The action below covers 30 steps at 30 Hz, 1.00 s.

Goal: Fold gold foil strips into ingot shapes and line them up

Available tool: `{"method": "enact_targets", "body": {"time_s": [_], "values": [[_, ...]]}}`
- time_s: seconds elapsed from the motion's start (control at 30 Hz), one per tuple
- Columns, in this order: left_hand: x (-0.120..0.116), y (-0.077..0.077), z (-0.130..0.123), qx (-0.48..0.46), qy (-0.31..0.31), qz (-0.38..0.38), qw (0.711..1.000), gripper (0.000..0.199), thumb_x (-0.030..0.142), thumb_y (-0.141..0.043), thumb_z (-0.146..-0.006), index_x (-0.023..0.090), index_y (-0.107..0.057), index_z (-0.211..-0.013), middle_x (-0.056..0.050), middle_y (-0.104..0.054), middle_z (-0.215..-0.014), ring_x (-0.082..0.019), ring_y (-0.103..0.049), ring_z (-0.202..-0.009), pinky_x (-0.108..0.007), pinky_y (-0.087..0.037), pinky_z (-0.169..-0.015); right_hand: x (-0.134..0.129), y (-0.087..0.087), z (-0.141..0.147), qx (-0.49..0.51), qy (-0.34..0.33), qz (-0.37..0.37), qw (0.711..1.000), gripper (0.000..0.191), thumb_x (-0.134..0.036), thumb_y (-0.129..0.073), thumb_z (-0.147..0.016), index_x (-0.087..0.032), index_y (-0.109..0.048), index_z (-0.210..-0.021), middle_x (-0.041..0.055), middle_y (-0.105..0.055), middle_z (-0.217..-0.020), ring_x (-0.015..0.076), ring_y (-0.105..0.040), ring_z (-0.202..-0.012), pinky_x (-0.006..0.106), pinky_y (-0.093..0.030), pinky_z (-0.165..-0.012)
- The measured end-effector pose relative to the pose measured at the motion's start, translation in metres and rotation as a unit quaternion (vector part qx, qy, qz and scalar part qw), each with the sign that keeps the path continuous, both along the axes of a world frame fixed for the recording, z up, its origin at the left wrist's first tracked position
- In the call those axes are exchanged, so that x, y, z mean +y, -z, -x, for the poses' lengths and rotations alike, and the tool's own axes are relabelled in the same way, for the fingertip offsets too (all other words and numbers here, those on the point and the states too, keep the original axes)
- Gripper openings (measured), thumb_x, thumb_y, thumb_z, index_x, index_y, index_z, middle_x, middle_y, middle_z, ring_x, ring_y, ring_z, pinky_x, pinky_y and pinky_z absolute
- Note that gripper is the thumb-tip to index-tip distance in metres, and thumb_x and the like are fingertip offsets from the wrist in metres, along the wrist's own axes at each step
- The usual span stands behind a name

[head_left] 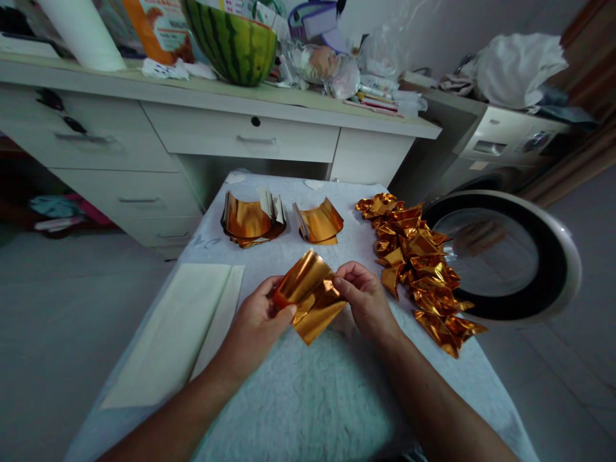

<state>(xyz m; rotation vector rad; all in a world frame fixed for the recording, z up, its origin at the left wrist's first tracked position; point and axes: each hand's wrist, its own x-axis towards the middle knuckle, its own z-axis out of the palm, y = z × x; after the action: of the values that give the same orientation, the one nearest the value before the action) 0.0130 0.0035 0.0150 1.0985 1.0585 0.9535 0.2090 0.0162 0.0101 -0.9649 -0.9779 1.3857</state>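
Note:
Between my two hands is a sheet of gold foil paper (312, 292), partly curled and creased, held above the cloth-covered table. My left hand (260, 314) pinches its left edge, thumb on top. On the right side, my right hand (363, 292) grips the edge between thumb and fingers. Beyond them lie a larger stack of curled gold foil sheets (250, 218) and a smaller stack of curled foil (321, 221). To the right runs a long pile of folded gold foil pieces (418, 256).
White paper sheets (168, 327) lie on the table's left side. Behind stands a white desk (289, 135) with drawers, bearing a cut watermelon (231, 45) and plastic bags. A washing machine (491, 138) has its round door (553, 263) open beside the table's right edge.

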Motion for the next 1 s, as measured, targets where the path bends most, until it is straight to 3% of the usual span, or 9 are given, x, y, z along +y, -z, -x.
{"method": "enact_targets", "body": {"time_s": [0.13, 0.3, 0.5, 0.63, 0.83, 1.0], "values": [[0.0012, -0.0026, 0.0015, -0.071, -0.045, 0.023, 0.996, 0.046, 0.023, -0.067, -0.082, 0.019, -0.049, -0.124, -0.008, -0.072, -0.108, -0.022, -0.071, -0.096, -0.034, -0.055, -0.084, -0.0012, 0.0032, 0.0000, 0.012, -0.012, 0.003, 1.000, 0.027, -0.034, -0.081, -0.075, -0.019, -0.059, -0.082, -0.0029, -0.063, -0.069, 0.0095, -0.057, -0.060, 0.020, -0.042, -0.057], [0.0027, -0.0022, 0.0030, -0.090, -0.075, 0.008, 0.993, 0.043, 0.022, -0.066, -0.084, 0.022, -0.048, -0.122, -0.005, -0.072, -0.106, -0.020, -0.071, -0.094, -0.032, -0.055, -0.082, -0.0030, -0.0006, 0.0038, 0.039, -0.055, 0.026, 0.997, 0.029, -0.028, -0.079, -0.073, -0.020, -0.062, -0.096, -0.0019, -0.065, -0.079, 0.0107, -0.060, -0.065, 0.022, -0.046, -0.063], [0.0021, -0.0007, 0.0025, -0.089, -0.056, -0.011, 0.994, 0.040, 0.022, -0.064, -0.086, 0.024, -0.048, -0.123, -0.004, -0.071, -0.107, -0.019, -0.070, -0.094, -0.032, -0.055, -0.081, -0.0053, -0.0066, 0.0050, 0.037, -0.063, 0.051, 0.996, 0.018, -0.027, -0.075, -0.071, -0.019, -0.064, -0.083, -0.0021, -0.064, -0.071, 0.0104, -0.058, -0.061, 0.021, -0.044, -0.058], [0.0015, -0.0006, 0.0023, -0.076, -0.053, -0.014, 0.996, 0.040, 0.023, -0.065, -0.085, 0.023, -0.050, -0.122, -0.004, -0.071, -0.104, -0.018, -0.069, -0.090, -0.032, -0.054, -0.080, -0.0046, -0.0051, 0.0045, 0.021, -0.049, 0.075, 0.996, 0.024, -0.036, -0.077, -0.073, -0.019, -0.063, -0.079, -0.0020, -0.064, -0.069, 0.0099, -0.056, -0.057, 0.020, -0.042, -0.054], [0.0025, 0.0013, 0.0045, -0.088, -0.069, 0.002, 0.994, 0.039, 0.029, -0.065, -0.087, 0.023, -0.052, -0.124, -0.002, -0.070, -0.098, -0.016, -0.067, -0.084, -0.029, -0.052, -0.076, -0.0026, -0.0029, 0.0047, 0.023, -0.031, 0.070, 0.997, 0.028, -0.037, -0.082, -0.070, -0.020, -0.061, -0.074, -0.0031, -0.062, -0.068, 0.0096, -0.055, -0.058, 0.020, -0.042, -0.056], [0.0033, 0.0012, 0.0060, -0.055, -0.036, 0.025, 0.998, 0.024, 0.032, -0.067, -0.084, 0.018, -0.064, -0.103, -0.005, -0.070, -0.096, -0.015, -0.062, -0.077, -0.025, -0.048, -0.061, -0.0019, 0.0000, 0.0052, 0.022, -0.033, 0.054, 0.998, 0.027, -0.037, -0.082, -0.070, -0.021, -0.062, -0.080, -0.0024, -0.063, -0.072, 0.0118, -0.056, -0.063, 0.023, -0.046, -0.063]]}}
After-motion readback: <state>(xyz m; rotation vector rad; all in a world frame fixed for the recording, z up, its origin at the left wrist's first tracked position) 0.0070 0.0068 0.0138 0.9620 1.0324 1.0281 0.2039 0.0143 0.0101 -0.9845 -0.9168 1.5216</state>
